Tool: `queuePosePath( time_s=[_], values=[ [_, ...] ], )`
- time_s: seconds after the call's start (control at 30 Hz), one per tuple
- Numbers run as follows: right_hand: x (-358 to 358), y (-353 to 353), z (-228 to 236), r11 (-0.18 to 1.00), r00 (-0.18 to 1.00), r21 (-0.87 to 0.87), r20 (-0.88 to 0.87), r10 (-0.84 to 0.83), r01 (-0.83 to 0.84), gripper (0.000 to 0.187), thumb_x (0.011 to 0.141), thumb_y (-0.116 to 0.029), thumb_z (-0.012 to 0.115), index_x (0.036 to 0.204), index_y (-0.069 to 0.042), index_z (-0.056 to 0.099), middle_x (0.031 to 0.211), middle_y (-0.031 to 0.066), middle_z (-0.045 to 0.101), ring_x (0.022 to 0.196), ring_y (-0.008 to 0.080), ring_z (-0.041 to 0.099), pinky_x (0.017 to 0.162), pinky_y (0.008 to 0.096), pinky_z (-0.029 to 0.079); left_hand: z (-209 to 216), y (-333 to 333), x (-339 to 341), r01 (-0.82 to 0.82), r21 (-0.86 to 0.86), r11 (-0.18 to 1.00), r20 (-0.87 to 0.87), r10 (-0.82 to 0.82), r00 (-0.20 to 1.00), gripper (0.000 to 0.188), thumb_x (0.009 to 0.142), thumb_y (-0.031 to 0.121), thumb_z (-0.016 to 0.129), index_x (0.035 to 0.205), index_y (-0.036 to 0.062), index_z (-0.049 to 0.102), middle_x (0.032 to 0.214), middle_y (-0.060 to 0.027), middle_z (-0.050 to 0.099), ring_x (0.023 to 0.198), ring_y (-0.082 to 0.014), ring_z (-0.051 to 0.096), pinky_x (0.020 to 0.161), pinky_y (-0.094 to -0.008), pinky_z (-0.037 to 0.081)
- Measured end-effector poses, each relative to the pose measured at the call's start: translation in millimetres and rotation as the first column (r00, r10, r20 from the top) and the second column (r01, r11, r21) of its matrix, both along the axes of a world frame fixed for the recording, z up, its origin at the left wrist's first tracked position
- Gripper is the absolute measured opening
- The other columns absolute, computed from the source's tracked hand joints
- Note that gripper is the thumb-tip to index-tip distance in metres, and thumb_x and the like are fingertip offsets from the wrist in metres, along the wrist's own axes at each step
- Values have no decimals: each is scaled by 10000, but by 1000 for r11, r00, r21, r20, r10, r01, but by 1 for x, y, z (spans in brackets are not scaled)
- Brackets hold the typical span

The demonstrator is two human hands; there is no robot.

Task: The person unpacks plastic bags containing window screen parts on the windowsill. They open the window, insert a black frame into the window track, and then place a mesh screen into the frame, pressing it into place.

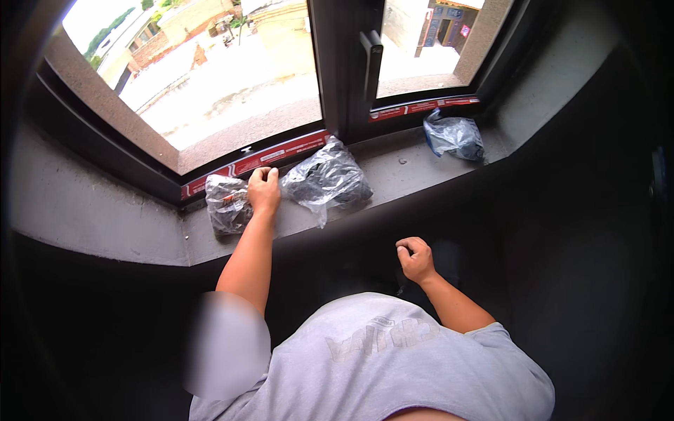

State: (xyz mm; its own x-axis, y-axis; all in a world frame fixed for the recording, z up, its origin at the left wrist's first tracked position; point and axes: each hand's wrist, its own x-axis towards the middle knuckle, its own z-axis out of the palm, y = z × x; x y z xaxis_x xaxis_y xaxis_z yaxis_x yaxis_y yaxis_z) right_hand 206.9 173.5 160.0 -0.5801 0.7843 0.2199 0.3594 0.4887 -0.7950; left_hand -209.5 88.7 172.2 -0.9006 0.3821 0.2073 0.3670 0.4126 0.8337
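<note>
1. Crinkled left bag (226, 207), clear plastic around dark contents, rests on the grey windowsill (401, 177), at 9 o'clock from the middle of the view.
2. Left hand (264, 188), between 9 and 10 o'clock, is at that bag's right edge, its forearm reaching up from the lower part of the view. Its fingers are bent and close together; I cannot tell whether they grip any plastic.
3. Larger middle bag (326, 177), also clear with dark contents, lies on the sill near 12 o'clock, just beside the same hand.
4. Right hand (415, 259), at 4 o'clock, is apart from the bags, over the dark area below the sill. Its fingers curl inward with a narrow space by the thumb; whether they hold something I cannot tell.
5. Far bag (455, 136), clear with a bluish edge, sits on the sill at 2 o'clock, well apart from both hands.
6. Dark window frame (344, 77) rises behind the sill at 12 o'clock, with a red strip (256, 161) along its lower edge at 10 o'clock.
</note>
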Motion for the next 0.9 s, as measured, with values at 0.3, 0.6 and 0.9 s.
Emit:
queuePosePath(
  time_s=[0.3,0.6,0.9],
  values=[
    [-27,95,64,973,980,201,-182,-77,114,122,841,-85,635,904,-10,709,843,150,700,803,327,679,749,391,553,47,-14,28,137,-114,984,-575,-178,799,191,850,159,728,990,36,685,1046,-125,701,1056,-320,614,972,-427,450],
    [-86,195,93,801,791,598,498,-356,-16,366,876,-367,654,1160,-149,727,1441,152,490,1399,339,368,1153,502,294,80,-17,100,447,-18,894,-463,-404,789,108,832,64,692,927,24,663,944,-133,675,939,-337,625,859,-414,495],
    [-47,246,81,836,910,371,-81,-406,405,277,891,-132,536,1010,24,732,1017,214,712,988,377,673,909,428,527,72,-14,134,543,87,835,-301,-498,813,57,823,58,699,856,28,663,865,-122,679,866,-315,641,799,-396,502]
  ],
)
